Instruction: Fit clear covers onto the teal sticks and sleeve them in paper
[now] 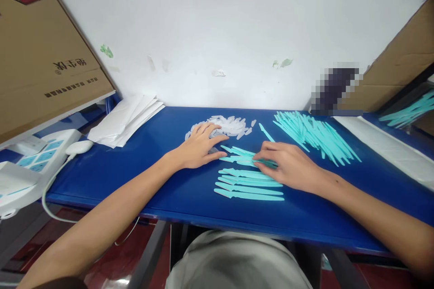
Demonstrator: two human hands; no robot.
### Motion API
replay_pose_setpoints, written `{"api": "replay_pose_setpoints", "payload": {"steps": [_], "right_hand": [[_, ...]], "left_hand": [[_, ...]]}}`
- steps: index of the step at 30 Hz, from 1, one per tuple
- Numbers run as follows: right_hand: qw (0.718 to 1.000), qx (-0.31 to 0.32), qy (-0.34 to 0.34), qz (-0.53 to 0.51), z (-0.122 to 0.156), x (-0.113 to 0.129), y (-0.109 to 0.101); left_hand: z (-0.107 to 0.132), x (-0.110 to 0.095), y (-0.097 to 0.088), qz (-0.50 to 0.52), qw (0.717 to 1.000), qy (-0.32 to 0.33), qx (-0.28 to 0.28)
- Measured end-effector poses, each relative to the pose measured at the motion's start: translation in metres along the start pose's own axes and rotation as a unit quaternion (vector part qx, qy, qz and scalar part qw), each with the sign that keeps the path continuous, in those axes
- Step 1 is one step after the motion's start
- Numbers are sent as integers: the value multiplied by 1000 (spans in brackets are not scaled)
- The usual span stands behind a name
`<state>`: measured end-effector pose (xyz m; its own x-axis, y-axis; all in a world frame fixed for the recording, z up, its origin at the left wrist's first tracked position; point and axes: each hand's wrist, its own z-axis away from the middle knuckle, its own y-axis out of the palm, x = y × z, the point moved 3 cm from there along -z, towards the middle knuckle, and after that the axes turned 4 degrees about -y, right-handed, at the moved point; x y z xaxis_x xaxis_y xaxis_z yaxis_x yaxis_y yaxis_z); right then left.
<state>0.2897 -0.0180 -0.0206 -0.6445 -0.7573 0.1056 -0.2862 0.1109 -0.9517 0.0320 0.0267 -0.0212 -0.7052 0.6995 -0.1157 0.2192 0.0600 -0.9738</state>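
My left hand lies on the blue table, fingers spread over the near edge of a heap of clear plastic caps. Its index fingertip touches the end of a teal plastic blade stick. My right hand has its fingers curled and pinched on teal sticks in the middle of the table. A neat row of several teal sticks lies just in front of both hands.
A big loose pile of teal sticks lies at the back right. White sheets lie at the back left beside a power strip and a cardboard box. Another cardboard box leans at the right.
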Motion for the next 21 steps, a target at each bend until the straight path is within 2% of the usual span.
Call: {"api": "replay_pose_setpoints", "payload": {"steps": [12,21], "right_hand": [[998,28,54,19,0,-3,-3],[1000,15,27,-5,0,2,-3]], "left_hand": [[-3,0,3,2,1000,-22,4],[-4,-2,6,11,1000,-7,-17]]}}
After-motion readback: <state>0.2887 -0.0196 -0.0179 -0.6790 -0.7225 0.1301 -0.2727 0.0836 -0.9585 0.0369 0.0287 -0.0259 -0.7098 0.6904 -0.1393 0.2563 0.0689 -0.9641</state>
